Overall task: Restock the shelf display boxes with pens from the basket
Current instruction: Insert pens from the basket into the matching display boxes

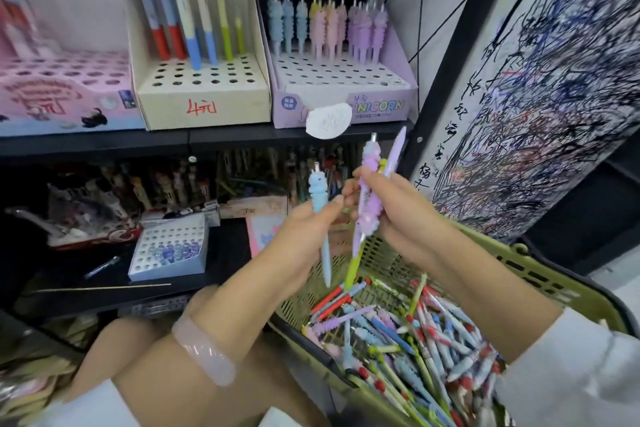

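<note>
Ideally the left hand (304,229), pinching the blue pen (320,215), seats it upright in the unicorn box (346,87), while the right hand (391,211) grips its purple pens (369,191).

Green slatted basket (540,274), lower right of frame, holds a loose heap of pens (415,347): red, blue, lilac and green barrels, crossing at all angles.

Blue pen (320,215), ridged soft grip and animal-shaped top, upright at frame centre above the basket, pinched in the left hand (301,229).

Small bunch of pens (369,198), lilac ridged one foremost, plus a green-tipped and a plain lilac barrel, upright, gripped in the right hand (398,215).

Upper shelf, top centre: lilac "UNICORN" display box (346,107) with blue, pink and lilac pens in its back rows, front holes open. Left of it, cream display box (204,97) with a row of taller pens at the back.
</note>
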Demonstrator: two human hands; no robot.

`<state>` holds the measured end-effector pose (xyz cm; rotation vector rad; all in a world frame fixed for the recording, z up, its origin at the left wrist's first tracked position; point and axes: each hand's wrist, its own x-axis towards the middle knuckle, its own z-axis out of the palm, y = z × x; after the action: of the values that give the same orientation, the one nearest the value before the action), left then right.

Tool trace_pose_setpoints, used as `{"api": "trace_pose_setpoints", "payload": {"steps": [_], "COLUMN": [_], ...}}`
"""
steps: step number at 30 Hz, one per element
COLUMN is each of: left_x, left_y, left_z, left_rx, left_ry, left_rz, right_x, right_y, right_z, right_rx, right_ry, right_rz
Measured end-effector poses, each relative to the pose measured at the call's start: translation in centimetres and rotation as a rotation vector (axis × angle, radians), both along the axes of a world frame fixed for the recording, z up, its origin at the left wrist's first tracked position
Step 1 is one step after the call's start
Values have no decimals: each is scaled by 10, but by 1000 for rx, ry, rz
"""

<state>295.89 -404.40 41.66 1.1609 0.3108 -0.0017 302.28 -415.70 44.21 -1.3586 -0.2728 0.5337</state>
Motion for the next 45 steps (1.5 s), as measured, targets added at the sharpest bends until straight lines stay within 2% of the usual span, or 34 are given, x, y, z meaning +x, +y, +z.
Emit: {"api": "trace_pose_setpoints", "payload": {"steps": [3,5,10,15,17,18,19,20,21,23,25,27,32,35,37,39,41,43,45], "left_x": [-4,-6,-14,-18,-19,-19,-19,-19,-18,-16,-14,-11,8,21,31,41,50,57,60], "left_y": [-1,8,31,55,65,70,76,80,84,90,92,93,94,96,98,101,102,103,103], "left_z": [6,11,22,33,37,39,41,44,47,52,57,62,75,83,87,90,91,91,90], "left_rx": [-142,-127,-136,-123,-108,-90,-75,-72,-74,-64,-35,-16,-36,63,153,227,276,322,359], "left_ry": [-70,-93,-141,-189,-203,-205,-205,-209,-215,-221,-213,-197,-183,-220,-257,-260,-250,-253,-268], "left_rz": [-82,-107,-61,-23,0,10,19,28,38,64,78,76,95,139,171,200,211,205,192], "right_x": [-6,-7,-4,-6,-4,-2,-1,0,0,2,6,10,32,53,77,109,143,170,190], "right_y": [25,37,58,71,72,71,68,66,63,61,64,67,72,68,64,61,59,61,63], "right_z": [13,19,36,45,50,52,54,56,58,59,60,66,77,87,98,111,122,125,121], "right_rx": [-127,-233,-391,-363,-357,-392,-436,-469,-489,-571,-644,-630,-595,-581,-555,-555,-573,-600,-690], "right_ry": [-153,-227,-275,-316,-378,-484,-674,-924,-1180,-1590,-1861,-1985,-2141,-2100,-1881,-1519,-1220,-1084,-1048], "right_rz": [-17,-4,160,292,218,102,-36,-134,-144,34,142,95,12,-37,-205,-426,-512,-532,-538]}}
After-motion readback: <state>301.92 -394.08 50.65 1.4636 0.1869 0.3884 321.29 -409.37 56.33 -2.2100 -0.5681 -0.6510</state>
